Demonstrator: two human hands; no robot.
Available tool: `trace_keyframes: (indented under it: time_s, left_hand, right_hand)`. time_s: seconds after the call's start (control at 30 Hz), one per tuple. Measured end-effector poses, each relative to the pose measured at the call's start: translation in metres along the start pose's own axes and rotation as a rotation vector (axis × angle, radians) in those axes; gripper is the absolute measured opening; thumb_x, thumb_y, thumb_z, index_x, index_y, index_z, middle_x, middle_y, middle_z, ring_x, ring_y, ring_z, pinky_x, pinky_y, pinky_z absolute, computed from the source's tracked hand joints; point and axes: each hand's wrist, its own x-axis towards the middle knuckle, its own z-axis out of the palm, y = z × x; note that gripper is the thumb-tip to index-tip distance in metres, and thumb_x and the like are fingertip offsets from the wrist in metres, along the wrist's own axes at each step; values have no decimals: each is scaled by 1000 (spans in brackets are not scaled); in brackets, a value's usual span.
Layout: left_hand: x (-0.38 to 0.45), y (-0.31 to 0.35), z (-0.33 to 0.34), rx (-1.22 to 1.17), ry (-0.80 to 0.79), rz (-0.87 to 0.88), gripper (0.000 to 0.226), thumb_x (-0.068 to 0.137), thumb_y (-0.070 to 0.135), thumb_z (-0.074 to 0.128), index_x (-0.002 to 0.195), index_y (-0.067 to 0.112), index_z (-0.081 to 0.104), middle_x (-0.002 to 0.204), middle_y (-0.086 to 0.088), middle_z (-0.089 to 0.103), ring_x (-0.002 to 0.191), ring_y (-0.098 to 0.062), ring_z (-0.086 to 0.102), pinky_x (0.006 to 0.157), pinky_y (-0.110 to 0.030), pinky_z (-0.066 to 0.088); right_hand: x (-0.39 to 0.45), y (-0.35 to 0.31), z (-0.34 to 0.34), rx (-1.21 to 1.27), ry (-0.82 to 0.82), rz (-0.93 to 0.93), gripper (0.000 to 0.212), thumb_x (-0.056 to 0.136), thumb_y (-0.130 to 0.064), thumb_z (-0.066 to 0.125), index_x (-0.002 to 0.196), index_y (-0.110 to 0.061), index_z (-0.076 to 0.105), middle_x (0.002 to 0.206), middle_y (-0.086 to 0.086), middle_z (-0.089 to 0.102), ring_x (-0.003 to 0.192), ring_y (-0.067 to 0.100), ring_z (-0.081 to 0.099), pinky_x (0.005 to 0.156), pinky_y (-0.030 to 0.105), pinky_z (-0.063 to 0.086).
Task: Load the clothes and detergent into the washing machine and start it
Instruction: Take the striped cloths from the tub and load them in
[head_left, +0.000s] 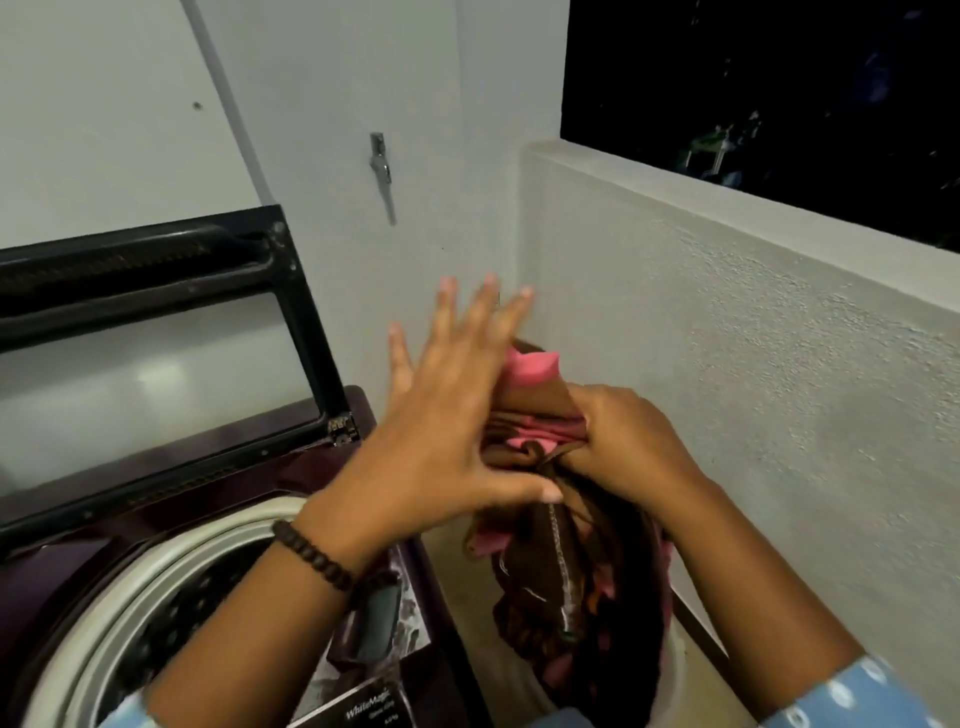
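Washing machine (156, 545) left; clothes (561, 561) right, seemingly in a basket (680, 670).

pale floor (447, 566), washing machine (441, 675) standing on it

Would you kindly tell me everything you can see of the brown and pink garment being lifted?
The brown and pink garment is soft bunched fabric, dark brown with pink parts and a pale line of trim running down it. It hangs to the right of the washing machine, its lower folds reaching a pale container below. The right hand grips its top; the left hand, fingers spread, lies against its upper part.
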Motion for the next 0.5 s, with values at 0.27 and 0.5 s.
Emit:
trace_keyframes:
  time_s: [0.27, 0.5]
  left_hand:
    - [20, -32, 37, -27, -54, -92, 110, 67, 47, 73, 153, 34, 5, 120, 12, 64, 111, -15, 60, 113, -55, 29]
    - [33, -55, 23, -690, 169, -65, 69, 58, 18, 77, 124, 19, 56, 110, 7, 71, 101, -6, 68, 93, -27, 52]
  right_hand:
    - [-4, -32, -11, -66, 127, -81, 41, 77, -38, 68, 112, -32, 48, 92, -10, 61, 80, 14, 61, 66, 34, 52]
    - [-7, 12, 10, 794, -223, 45, 108, 62, -28, 89, 146, -39, 23, 137, -13, 51, 122, 2, 54, 100, 24, 47]
